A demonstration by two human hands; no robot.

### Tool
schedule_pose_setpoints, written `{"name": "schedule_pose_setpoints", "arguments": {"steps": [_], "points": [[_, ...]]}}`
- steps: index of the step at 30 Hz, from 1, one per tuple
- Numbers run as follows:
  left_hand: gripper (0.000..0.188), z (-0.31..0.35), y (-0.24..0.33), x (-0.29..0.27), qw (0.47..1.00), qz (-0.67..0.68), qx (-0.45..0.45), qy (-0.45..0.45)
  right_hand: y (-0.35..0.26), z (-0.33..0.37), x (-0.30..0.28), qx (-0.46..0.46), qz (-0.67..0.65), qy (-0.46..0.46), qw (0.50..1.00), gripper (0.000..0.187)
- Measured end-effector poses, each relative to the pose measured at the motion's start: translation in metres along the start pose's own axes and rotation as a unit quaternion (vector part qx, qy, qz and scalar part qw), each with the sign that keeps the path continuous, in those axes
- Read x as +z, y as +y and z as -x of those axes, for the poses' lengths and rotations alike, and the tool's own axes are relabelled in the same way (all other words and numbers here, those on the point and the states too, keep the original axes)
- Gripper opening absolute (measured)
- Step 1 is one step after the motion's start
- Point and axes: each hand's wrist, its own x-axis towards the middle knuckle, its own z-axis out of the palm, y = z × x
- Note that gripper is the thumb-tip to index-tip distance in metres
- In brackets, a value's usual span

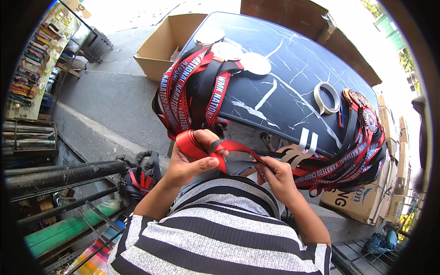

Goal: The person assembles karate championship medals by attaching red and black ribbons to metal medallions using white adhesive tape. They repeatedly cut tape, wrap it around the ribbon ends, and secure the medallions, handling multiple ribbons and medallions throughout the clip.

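In front of my striped shirt, a red and black ribbon stretches between my hands. My left hand is closed around a looped part of it, with the shiny red side showing. Lower and to the right, my right hand pinches the ribbon between thumb and fingers. Just beyond my left hand, a thick bunch of printed red and black medal ribbons hangs over the table's left end. Its pale round medals lie on the tabletop. Two whitish tape strips stick out from the table edge near my right hand.
The dark marble-patterned table carries a tape roll, a pen and another bunch of ribbons with bronze-coloured medals. An open cardboard box stands behind left, more cartons at right. Metal rails run at left.
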Motion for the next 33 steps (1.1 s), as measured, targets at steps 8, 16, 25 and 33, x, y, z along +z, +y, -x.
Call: {"name": "schedule_pose_setpoints", "arguments": {"steps": [8, 16, 25, 33], "points": [[0.012, 0.001, 0.000, -0.001, 0.989, 0.096, -0.098, 0.052, -0.012, 0.009, -0.003, -0.010, -0.095, -0.064, 0.993, 0.017], [0.044, -0.002, -0.003, -0.001, 0.937, 0.224, -0.193, -0.183, -0.011, 0.001, -0.003, -0.007, -0.033, -0.115, 0.993, 0.016], [0.073, -0.004, -0.004, -0.004, 0.840, 0.360, -0.218, -0.341, -0.006, -0.002, 0.000, 0.004, -0.162, -0.136, 0.977, 0.018], [0.083, 0.005, -0.010, 0.000, 0.913, 0.173, -0.233, -0.286, -0.013, 0.011, -0.014, 0.013, -0.192, -0.074, 0.979, 0.030]]}}
